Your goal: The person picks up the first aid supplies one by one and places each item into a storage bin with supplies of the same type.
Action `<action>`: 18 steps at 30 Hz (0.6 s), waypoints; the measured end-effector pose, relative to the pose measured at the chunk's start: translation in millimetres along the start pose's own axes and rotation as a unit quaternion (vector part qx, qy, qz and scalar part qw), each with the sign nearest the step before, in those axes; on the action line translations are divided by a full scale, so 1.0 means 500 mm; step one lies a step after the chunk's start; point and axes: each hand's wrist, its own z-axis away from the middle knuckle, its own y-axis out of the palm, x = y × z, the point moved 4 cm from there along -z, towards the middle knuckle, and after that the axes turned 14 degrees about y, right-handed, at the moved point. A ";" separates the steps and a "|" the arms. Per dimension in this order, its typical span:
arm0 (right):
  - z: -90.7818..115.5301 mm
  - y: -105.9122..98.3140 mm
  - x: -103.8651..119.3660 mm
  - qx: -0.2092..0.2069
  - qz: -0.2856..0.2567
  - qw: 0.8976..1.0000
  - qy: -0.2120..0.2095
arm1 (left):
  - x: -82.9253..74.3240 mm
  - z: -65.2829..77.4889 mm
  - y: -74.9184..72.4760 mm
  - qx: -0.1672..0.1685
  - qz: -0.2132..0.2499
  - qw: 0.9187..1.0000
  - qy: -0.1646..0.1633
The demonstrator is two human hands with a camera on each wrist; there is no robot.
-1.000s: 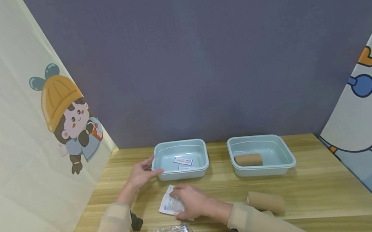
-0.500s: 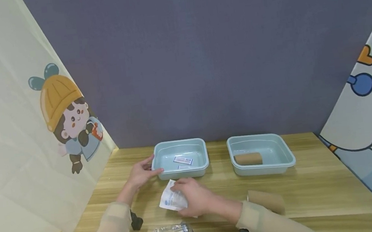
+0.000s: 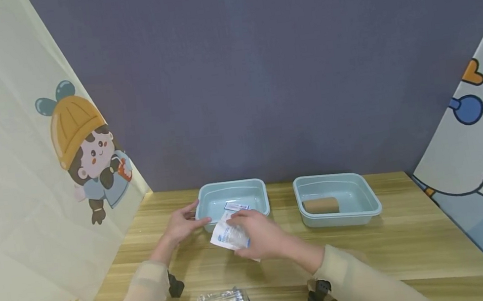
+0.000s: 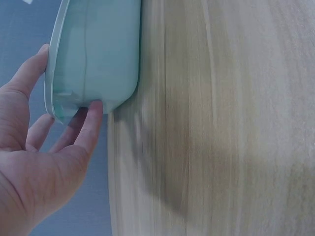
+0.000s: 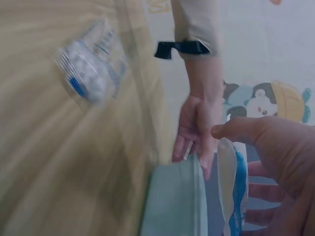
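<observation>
the right hand (image 3: 260,235) pinches a white packet (image 3: 228,236) between thumb and fingers, at the blue tub's (image 3: 246,192) front rim. inside that tub lies a printed strip (image 3: 235,206). the left hand (image 3: 181,226), fingers spread, touches its left front corner. to its right, another tub (image 3: 339,220) holds a brown roll (image 3: 322,206).

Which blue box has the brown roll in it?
The right box holds the brown roll. The left box, touched by the left hand, has a small white packet inside.
</observation>
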 end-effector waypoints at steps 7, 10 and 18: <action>-0.036 -0.033 -0.025 -0.010 0.002 1.000 0.012 | 0.008 0.000 0.000 -0.001 0.002 1.000 -0.009; -0.053 -0.038 -0.038 -0.018 0.005 1.000 0.015 | 0.008 0.000 -0.002 -0.006 0.005 1.000 -0.009; -0.089 -0.039 -0.067 -0.021 -0.011 0.999 0.029 | 0.010 -0.003 -0.001 -0.005 0.003 1.000 -0.006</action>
